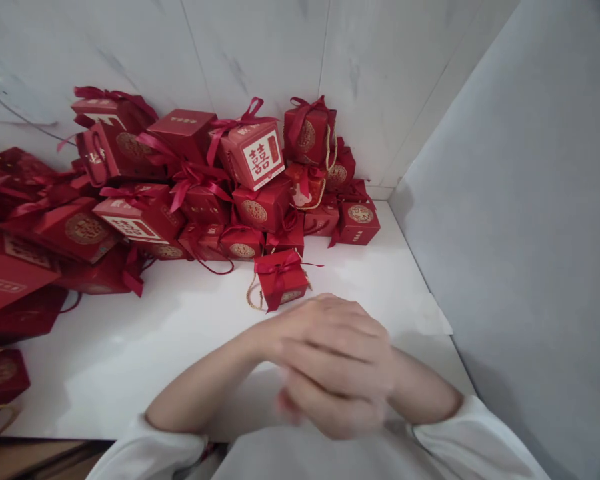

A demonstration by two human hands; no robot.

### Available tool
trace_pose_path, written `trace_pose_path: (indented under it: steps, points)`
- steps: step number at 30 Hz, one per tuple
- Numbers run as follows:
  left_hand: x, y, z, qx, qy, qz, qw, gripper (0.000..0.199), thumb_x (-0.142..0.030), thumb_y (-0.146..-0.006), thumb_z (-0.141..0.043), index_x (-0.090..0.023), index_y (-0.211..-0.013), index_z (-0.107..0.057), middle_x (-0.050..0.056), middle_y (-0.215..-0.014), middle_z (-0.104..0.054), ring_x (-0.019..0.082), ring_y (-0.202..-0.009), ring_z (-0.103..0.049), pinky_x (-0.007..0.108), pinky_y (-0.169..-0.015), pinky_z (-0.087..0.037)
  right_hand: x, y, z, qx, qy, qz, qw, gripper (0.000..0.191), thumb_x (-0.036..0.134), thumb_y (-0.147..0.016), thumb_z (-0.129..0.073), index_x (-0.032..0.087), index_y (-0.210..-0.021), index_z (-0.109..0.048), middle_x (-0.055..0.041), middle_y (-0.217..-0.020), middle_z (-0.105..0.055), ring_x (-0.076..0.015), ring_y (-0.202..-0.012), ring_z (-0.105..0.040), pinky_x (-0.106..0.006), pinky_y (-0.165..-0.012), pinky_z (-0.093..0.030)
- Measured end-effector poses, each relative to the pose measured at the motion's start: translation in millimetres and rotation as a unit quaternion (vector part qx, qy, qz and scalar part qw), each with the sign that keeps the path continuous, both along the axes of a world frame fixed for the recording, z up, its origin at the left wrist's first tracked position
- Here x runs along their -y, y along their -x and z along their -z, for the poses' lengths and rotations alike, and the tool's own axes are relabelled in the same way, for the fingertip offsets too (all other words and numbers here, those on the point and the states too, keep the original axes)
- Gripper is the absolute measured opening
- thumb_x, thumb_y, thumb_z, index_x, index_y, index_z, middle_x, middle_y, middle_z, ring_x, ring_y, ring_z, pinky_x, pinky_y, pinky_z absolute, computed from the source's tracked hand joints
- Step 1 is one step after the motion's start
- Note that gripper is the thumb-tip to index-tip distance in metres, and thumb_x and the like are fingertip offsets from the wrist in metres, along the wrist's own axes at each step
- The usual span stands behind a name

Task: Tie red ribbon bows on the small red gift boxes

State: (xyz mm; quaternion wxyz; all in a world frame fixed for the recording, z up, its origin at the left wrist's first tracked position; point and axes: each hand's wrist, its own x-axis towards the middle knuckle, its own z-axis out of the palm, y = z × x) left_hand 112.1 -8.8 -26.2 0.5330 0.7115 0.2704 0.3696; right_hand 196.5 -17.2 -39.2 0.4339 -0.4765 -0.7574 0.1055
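Observation:
Close in front of my body, my left hand (pixel 320 323) and my right hand (pixel 330 383) are pressed together, one over the other. Fingers on both are curled and closed, partly smeared by motion. Whatever lies between the palms, if anything, is hidden; a small reddish blur at the lower left cannot be made out. Just beyond my left hand sits a small red gift box (pixel 281 279) with a ribbon bow and a gold cord handle. It stands apart from the other boxes on the white table (pixel 180 333).
A heap of red gift boxes (pixel 250 203) with ribbons leans along the marbled wall (pixel 260 53) and spreads left. More dark red boxes (pixel 3 377) lie at the left edge. On the right rises a plain grey panel (pixel 520 200), bordering the table.

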Motion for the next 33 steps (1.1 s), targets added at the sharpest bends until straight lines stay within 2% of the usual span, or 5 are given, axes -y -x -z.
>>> trace_pose_path:
  steps: [8,14,19,26,33]
  points:
    - [-56.3,84.8,-65.8,-0.293,-0.225,-0.062,0.927,0.037,-0.043,-0.086,-0.062,-0.026,-0.119,-0.060,0.007,-0.117,-0.065,0.027,-0.110,-0.061,0.047,-0.097,-0.048,-63.3,-51.1,-1.6,0.062,-0.051,-0.167,0.983,0.089,0.067,-0.081,-0.059,0.033,-0.153,-0.019,-0.0087,-0.164,-0.003,-0.0390,-0.150,-0.005,-0.071,-0.113,-0.010]
    - [-59.2,117.5,7.6,-0.324,-0.194,-0.140,0.915,0.114,-0.060,-0.068,-0.076,-0.024,-0.155,-0.012,0.018,-0.160,-0.019,0.038,-0.147,-0.023,0.056,-0.116,-0.029,-70.8,-44.7,63.7,-0.107,0.092,-0.212,0.967,0.108,0.069,-0.079,-0.062,0.022,-0.156,-0.001,-0.0170,-0.163,-0.008,-0.0311,-0.150,-0.012,-0.056,-0.118,-0.023]
    - [-53.8,127.3,49.5,-0.245,-0.201,-0.184,0.931,0.111,-0.056,-0.074,-0.073,-0.020,-0.155,-0.006,0.021,-0.157,-0.024,0.037,-0.145,-0.029,0.055,-0.115,-0.031,-58.5,-26.2,73.5,-0.220,0.080,-0.137,0.962,0.090,0.063,-0.083,-0.061,0.021,-0.151,-0.020,-0.0186,-0.158,-0.021,-0.0310,-0.147,-0.023,-0.055,-0.116,-0.029]
    - [-47.4,84.9,-31.6,-0.251,-0.422,-0.302,0.817,0.031,-0.028,-0.089,-0.060,-0.023,-0.119,-0.059,0.008,-0.115,-0.066,0.024,-0.109,-0.061,0.039,-0.095,-0.046,-8.7,5.5,19.1,-0.387,0.114,-0.125,0.906,0.049,0.050,-0.085,-0.063,0.024,-0.123,-0.047,-0.0137,-0.121,-0.058,-0.0265,-0.110,-0.061,-0.047,-0.096,-0.052]
    - [-52.4,12.6,-62.3,-0.352,-0.513,-0.239,0.745,0.023,-0.031,-0.096,-0.048,-0.016,-0.101,-0.064,0.008,-0.108,-0.067,0.024,-0.098,-0.061,0.036,-0.079,-0.043,6.6,51.6,-17.6,-0.616,0.431,-0.313,0.580,0.058,0.045,-0.078,-0.074,0.026,-0.129,-0.053,-0.0073,-0.136,-0.059,-0.0252,-0.128,-0.053,-0.042,-0.110,-0.039]
